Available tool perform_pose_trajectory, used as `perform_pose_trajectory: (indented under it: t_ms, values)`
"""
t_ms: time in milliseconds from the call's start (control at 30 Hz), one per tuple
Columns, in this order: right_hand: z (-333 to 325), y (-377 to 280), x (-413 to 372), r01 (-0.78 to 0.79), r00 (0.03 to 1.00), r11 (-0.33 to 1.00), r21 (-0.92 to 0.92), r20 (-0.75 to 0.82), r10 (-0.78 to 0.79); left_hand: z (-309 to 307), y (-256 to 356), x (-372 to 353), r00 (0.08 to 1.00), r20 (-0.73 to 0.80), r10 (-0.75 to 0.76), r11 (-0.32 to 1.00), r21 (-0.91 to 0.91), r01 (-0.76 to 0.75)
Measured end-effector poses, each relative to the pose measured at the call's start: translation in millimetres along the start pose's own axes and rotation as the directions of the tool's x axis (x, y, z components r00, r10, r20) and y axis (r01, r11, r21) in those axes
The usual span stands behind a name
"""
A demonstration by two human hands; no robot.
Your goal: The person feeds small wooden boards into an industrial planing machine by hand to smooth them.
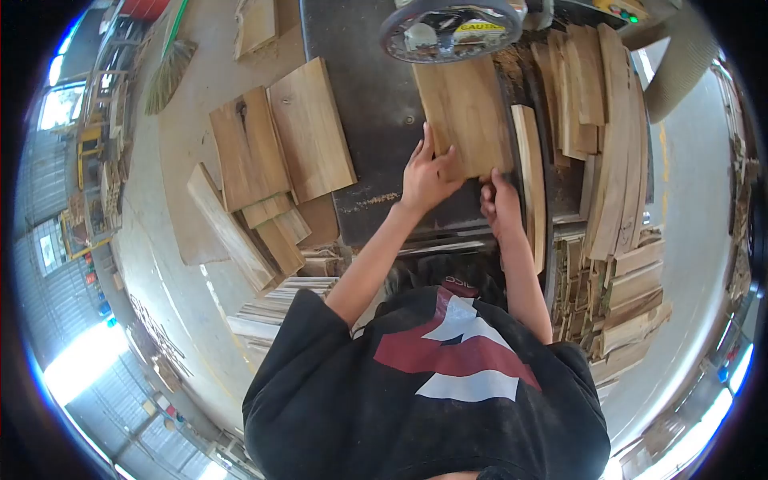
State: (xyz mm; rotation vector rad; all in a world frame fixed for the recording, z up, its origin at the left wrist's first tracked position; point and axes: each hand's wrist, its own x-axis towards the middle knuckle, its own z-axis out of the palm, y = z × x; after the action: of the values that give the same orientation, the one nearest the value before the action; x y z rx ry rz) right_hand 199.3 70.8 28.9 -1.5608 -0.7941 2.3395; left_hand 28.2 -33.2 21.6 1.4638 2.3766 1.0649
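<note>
A wide wooden board lies flat on the dark machine table, its far end under the round guard marked CAUTION. My left hand rests at the board's near left corner, fingers apart, the index finger stretched along its left edge. At the near right corner my right hand is closed on the board's end, thumb on top. Just right of the board, a narrow wooden strip lies lengthwise.
Long planks are stacked on the right, with shorter offcuts below them. Wide boards lean together on the left. A broom stands at the upper left, and a thick hose hangs at the upper right.
</note>
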Motion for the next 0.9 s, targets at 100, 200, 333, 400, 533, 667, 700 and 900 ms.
perform_pose_trajectory:
  t_ms: [100,200,333,400,533,667,700,900]
  values:
    - [23,-24,32,0.086,0.996,0.996,-0.032,0.024,-0.085,-3,-22,32,0.998,0.026,-0.048,0.998,-0.039,0.049]
    - [42,-37,48,0.105,0.992,0.993,-0.061,-0.061,-0.109,1,-34,55,1.0,-0.015,-0.013,0.999,0.046,0.013]
    - [72,-55,99,0.184,0.972,0.978,-0.096,-0.129,-0.195,-6,-43,98,0.996,-0.025,-0.088,0.995,-0.039,0.087]
    - [88,-50,117,0.359,0.9,0.903,-0.238,-0.169,-0.403,8,-52,104,0.976,-0.199,-0.091,0.989,-0.13,0.065]
    - [108,-77,137,0.28,0.95,0.959,-0.036,-0.134,-0.282,10,-47,108,0.91,-0.349,-0.226,0.958,-0.25,0.142]
    - [102,-97,172,0.323,0.946,0.944,-0.063,-0.013,-0.324,-57,-59,71,0.872,-0.459,-0.168,0.985,-0.105,0.135]
    - [106,-102,177,0.329,0.944,0.943,-0.058,-0.015,-0.33,-71,-82,58,0.837,-0.528,-0.147,0.989,-0.08,0.123]
    - [112,-105,174,0.427,0.904,0.884,-0.192,0.055,-0.425,-148,-146,-41,0.819,-0.503,-0.276,0.857,0.257,0.446]
